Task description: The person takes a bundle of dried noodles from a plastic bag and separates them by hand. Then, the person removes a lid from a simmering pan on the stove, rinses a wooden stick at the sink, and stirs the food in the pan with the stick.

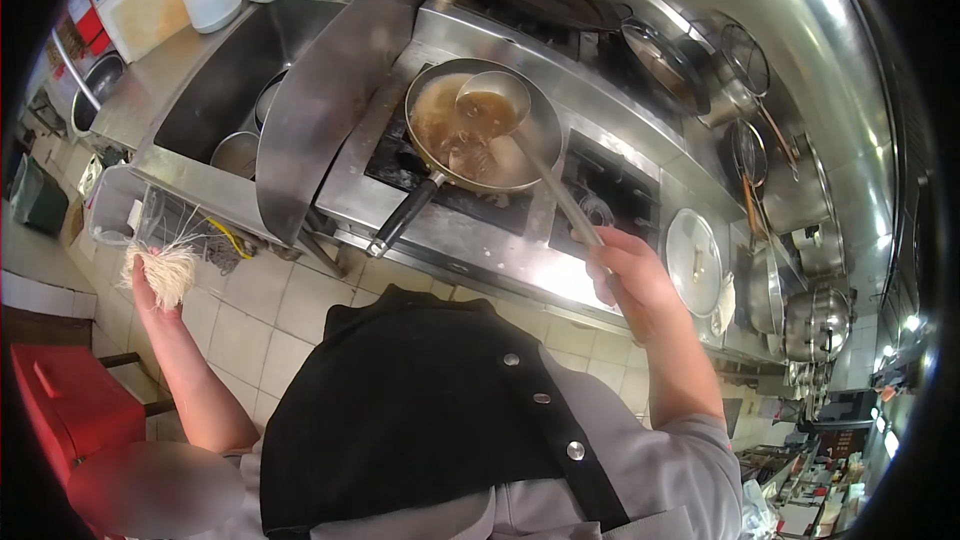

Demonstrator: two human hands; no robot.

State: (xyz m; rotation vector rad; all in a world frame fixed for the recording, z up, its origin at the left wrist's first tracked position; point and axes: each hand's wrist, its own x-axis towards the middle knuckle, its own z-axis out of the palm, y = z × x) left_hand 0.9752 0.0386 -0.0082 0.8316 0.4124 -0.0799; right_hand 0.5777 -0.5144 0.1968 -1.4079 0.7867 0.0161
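My left hand [150,290] is closed around a bundle of pale, thin noodles [172,278], held out at the far left, away from the stove. Loose strands stick out from its top. My right hand [628,265] grips the long metal handle of a ladle [565,195]. The ladle's round bowl is over the frying pan [547,120], tilted and holding brown liquid. Brown broth with pale foam fills much of the pan, and some darker pieces show in it. The pan sits on a burner, its black handle pointing toward me.
A curved metal splash guard [310,120] stands between the stove and the sink [190,115]. A metal lid [693,260] lies right of the burners. Pans and strainers [745,60] line the back right. A red box [75,400] stands at lower left.
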